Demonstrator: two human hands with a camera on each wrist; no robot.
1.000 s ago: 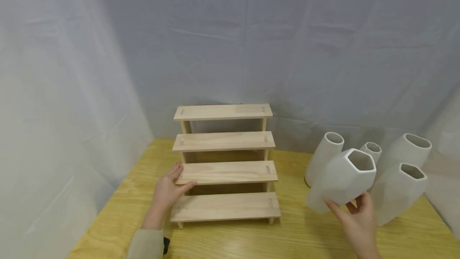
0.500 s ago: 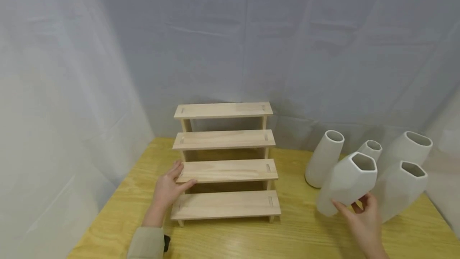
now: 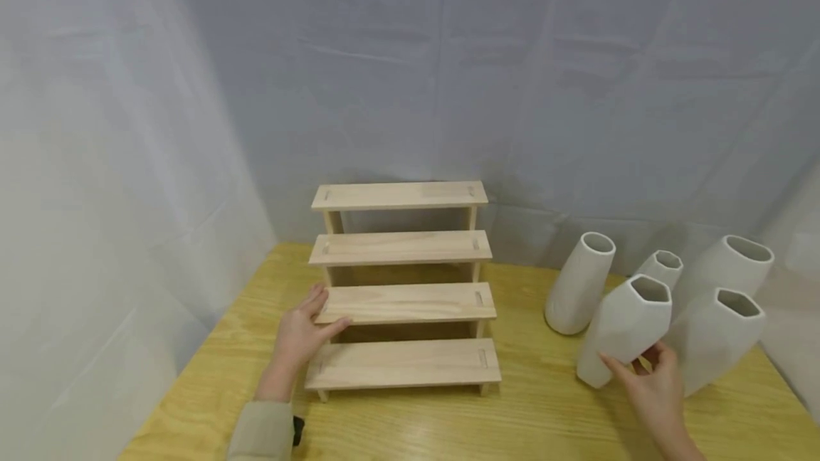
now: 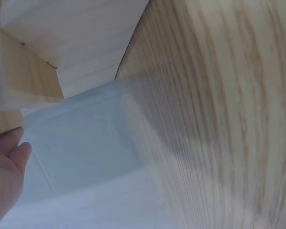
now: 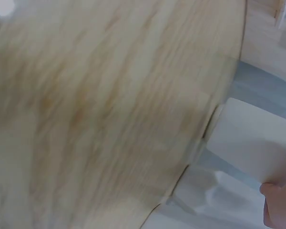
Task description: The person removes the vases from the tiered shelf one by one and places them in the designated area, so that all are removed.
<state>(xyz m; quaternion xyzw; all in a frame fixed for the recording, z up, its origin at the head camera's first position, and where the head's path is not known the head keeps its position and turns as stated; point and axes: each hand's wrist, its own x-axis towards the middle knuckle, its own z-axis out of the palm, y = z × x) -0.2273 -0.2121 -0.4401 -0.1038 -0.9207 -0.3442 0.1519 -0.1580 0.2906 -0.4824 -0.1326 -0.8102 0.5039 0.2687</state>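
In the head view my left hand [image 3: 297, 336] grips the left end of the second-lowest board of a four-step wooden display stand [image 3: 405, 304], thumb along the front edge. In the left wrist view the fingertips [image 4: 16, 143] lie against the wood. At the right, my right hand [image 3: 650, 383] holds a white faceted vase [image 3: 621, 336] low on its side, thumb on the near face. This vase stands nearly upright with a slight lean, its base close to the table and its polygonal mouth facing up. In the right wrist view the thumb [image 5: 276, 198] touches white ceramic.
Around the held vase stand a tapered round vase [image 3: 576, 290], a small vase [image 3: 663, 265] behind, an oval-mouthed vase [image 3: 737, 262] and a faceted vase [image 3: 720, 340] at right. All rest on the wooden table [image 3: 423, 425]. A pale cloth [image 3: 410, 77] hangs behind.
My right hand has brought the vase right and down, and it has turned more upright, closer to the other vases. My left hand stays on the stand.
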